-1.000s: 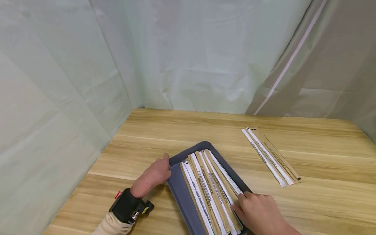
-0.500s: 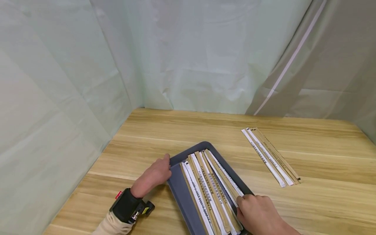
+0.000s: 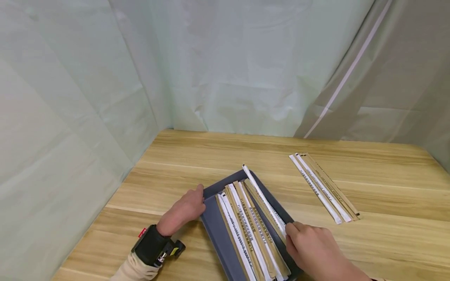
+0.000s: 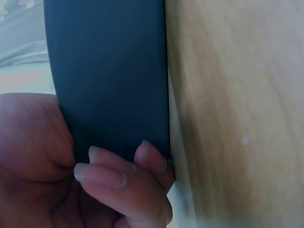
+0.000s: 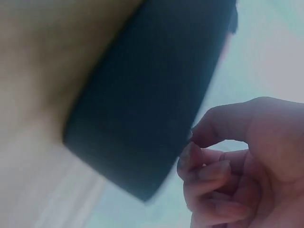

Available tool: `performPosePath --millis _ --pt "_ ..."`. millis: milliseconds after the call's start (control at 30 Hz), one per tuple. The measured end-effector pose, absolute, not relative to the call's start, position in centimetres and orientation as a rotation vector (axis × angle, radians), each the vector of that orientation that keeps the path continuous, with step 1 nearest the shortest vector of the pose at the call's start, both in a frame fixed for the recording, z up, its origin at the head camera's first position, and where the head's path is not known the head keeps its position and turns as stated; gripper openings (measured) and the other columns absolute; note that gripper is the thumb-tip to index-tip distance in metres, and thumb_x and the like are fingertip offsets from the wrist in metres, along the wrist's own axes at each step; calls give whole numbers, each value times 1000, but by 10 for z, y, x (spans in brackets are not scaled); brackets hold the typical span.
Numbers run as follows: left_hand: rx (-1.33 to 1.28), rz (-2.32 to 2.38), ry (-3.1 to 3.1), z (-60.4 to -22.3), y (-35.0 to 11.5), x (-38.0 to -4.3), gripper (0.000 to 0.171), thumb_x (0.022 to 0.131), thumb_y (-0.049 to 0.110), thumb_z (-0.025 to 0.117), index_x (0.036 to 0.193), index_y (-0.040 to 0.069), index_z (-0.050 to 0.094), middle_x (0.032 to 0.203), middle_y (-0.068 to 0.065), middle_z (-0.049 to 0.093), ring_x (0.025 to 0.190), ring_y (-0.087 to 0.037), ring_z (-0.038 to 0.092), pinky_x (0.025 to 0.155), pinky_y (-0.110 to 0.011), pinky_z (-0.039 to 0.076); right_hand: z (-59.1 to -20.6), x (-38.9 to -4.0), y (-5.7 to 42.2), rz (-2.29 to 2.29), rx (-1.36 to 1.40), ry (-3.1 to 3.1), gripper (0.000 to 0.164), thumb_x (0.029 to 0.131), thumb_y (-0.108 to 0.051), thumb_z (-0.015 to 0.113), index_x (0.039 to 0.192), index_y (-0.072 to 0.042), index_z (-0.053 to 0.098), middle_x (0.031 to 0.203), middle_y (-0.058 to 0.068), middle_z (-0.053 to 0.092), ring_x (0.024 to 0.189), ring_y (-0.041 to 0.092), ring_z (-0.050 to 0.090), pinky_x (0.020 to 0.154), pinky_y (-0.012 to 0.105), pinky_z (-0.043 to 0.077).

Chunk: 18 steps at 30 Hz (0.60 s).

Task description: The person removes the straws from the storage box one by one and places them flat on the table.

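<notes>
A grey rectangular tray [image 3: 214, 232] lies angled on the table, filled mostly on its right side with white and brown paper-wrapped straws [image 3: 246, 230]. My left hand [image 3: 188, 205] grips its far left corner. In the left wrist view, curled fingers [image 4: 114, 183] press against the tray's dark outer wall [image 4: 109, 71]. Over the tray's right side, my right hand [image 3: 313, 249] pinches a white paper-wrapped straw [image 3: 264, 200] near its close end. That straw's far tip rises past the back rim. The right wrist view shows thumb and forefinger meeting beside the tray wall [image 5: 147, 95], the straw hidden there.
Several more white and brown wrapped straws [image 3: 323, 187] lie fanned out on the wooden table [image 3: 397, 187], right of the tray. Pale curtains [image 3: 239, 78] hang behind and at the left. A black wrist camera [image 3: 154, 246] sits on my left forearm.
My right hand has singled out one white straw from those at the tray's right side and raised it, so its far end now overlaps the back rim. The left hand has stayed put.
</notes>
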<state>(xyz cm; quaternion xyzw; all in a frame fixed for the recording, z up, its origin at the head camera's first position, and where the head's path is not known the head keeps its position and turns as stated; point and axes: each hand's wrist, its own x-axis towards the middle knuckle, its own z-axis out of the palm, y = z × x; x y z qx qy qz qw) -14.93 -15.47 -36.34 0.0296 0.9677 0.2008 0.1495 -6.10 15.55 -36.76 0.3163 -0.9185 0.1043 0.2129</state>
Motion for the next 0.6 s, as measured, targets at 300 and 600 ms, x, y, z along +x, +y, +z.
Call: performPosePath --millis 300,600 --pt "86 589 2768 -365 -155 -149 47 90 -1 48 134 -14 37 86 -20 58 65 -23 52 52 -31 39 -348 -71 178 264 791 -2486 25 72 -9 65 63 -21 46 57 -18 31 45 -4 27 39 19 21" --pt "83 597 2761 -367 -157 -151 39 92 1 48 128 -13 40 80 -16 53 62 -23 51 52 -31 39 -343 -82 193 174 655 -2600 31 71 -5 72 62 -17 45 55 -11 34 44 6 32 37 27 24"
